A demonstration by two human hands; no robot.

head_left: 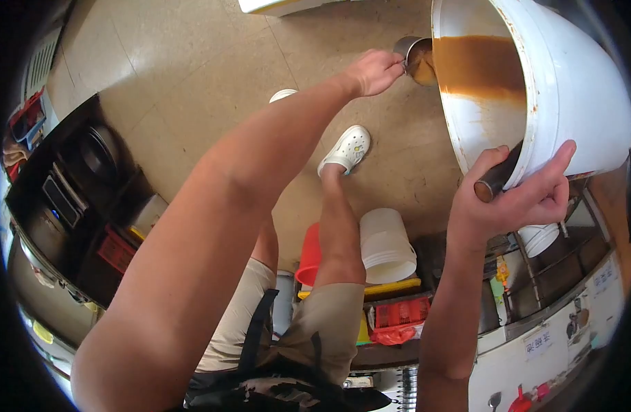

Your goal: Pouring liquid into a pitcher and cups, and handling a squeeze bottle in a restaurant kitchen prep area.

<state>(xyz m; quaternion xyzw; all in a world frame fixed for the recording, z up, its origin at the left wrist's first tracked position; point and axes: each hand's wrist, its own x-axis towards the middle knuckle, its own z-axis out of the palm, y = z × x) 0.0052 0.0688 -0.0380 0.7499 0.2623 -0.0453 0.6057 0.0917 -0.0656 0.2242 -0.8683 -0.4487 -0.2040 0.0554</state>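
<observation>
My left hand [374,73] grips the handle of a metal mug [407,47], which has brown liquid inside. The mug's mouth is close against the rim of a large white plastic bucket [578,98] at the upper right. The bucket lies tilted with its mouth towards the left, and a brown band of liquid or residue runs along its inner wall. My right hand [521,198] holds the bucket's lower rim, together with a dark cylindrical handle [485,190] under the thumb. What that handle belongs to is hidden. Whether liquid is flowing cannot be told.
On the tiled floor below stand a white bucket [385,237] and a red bucket [307,255], beside my leg. Dark shelving with a red basket [117,250] is at the left. Another red basket [400,314] and a white tub [539,239] are at the lower right.
</observation>
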